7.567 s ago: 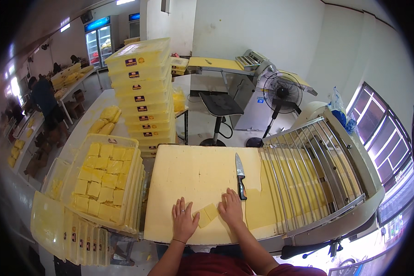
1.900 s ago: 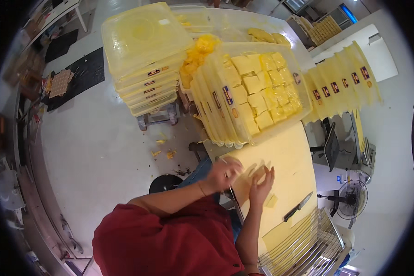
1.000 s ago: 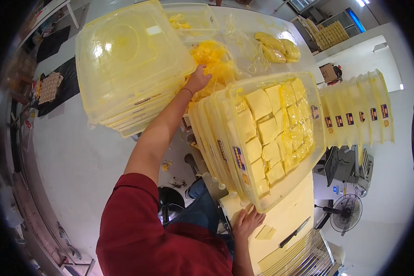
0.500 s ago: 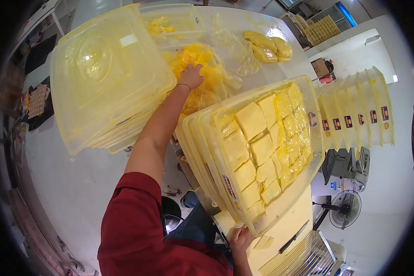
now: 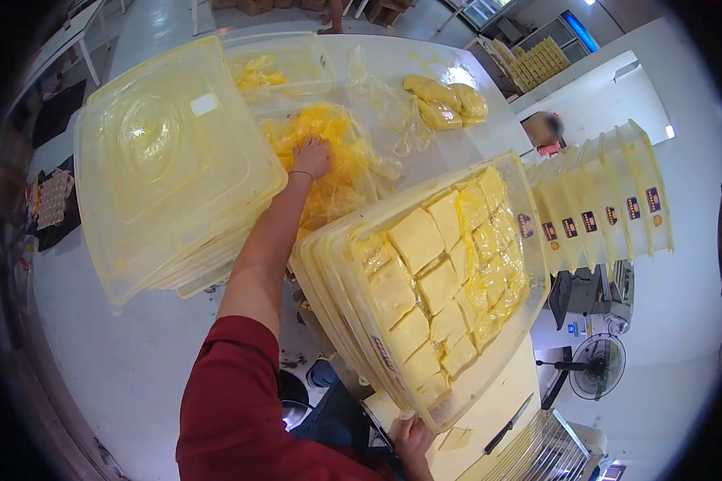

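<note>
The left hand lies palm down on a heap of crumpled yellow plastic film, just beyond the lidded tub stack. Its fingertips sink among the folds, so whether the grip is closed on any film cannot be told; the heap's base is hidden behind the forearm and tubs.

The right hand is at the near corner of an open tub, low in the view. Its fingers bunch close together by that corner, but whether they pinch the rim or merely touch it is unclear.

The tub, topmost of a stack, holds rows of yellow dough squares; wrinkled film covers those on the right and blurs their edges. Its near corner overhangs the pale worktop, where a few loose dough pieces lie near the right hand, partly covered by the tub. Right of them lies a black-handled knife, beside a metal grille cut off by the lower edge. Wrapped dough bundles rest farther off.
</note>
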